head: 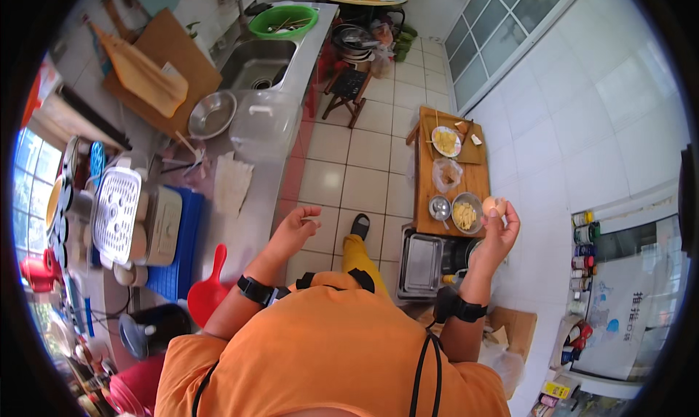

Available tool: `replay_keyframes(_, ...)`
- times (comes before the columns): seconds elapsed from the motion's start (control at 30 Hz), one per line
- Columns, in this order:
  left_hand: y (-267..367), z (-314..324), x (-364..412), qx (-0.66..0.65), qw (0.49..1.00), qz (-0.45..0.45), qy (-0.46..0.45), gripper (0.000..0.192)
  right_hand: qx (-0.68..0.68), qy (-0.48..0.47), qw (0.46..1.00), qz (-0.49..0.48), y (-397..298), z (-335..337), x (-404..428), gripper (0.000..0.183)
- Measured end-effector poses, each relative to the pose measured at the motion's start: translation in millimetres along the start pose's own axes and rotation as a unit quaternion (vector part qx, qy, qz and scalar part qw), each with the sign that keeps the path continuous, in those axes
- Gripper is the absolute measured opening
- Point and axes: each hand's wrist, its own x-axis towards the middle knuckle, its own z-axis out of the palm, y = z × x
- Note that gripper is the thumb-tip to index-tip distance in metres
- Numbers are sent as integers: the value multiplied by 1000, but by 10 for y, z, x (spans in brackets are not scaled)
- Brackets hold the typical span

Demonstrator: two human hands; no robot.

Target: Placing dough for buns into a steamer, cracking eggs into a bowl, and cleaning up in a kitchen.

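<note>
My right hand [501, 229] grips a cracked brown eggshell [493, 204] between thumb and fingers, its top edge jagged. Just left of it, on a low wooden table [424, 198], sits a metal bowl of pale yellow pieces [465, 216]. A smaller metal bowl [439, 208] with a spoon stands beside that bowl. Behind them lie a clear plastic bag with something brown inside [448, 175] and a white plate of yellow food [446, 141] on a wooden tray [472, 152]. My left hand [296, 230] hovers over the floor near the counter edge, fingers loosely bent and apart, holding nothing.
The steel counter [262, 198] on the left carries a cloth [232, 183], a clear plastic lid [265, 125] and a red ladle [210, 294]. Farther off are the sink [259, 64], a green basin [284, 21] and a folding stool [348, 86]. Metal trays [422, 261] stand below the low table.
</note>
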Motion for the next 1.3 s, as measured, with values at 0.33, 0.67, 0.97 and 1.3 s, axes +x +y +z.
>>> replay_keyframes(0.33,746,-280,1757,-38,994,-30,95,34,-33,-19,999,10,637,1038,2305,38)
replay_keyframes(0.67,1268,-722,3496,-117,983,-62,126,29,-92,26,995,-12,1360,2202,4130,38)
replay_keyframes(0.97,2103,-1122,5479,-10,995,-30,90,29,-113,112,986,-43,2208,2774,5578,40)
replay_keyframes(1.3,2387,-1078,5998,42,981,-119,147,30,-314,107,943,16,3859,2833,6756,47)
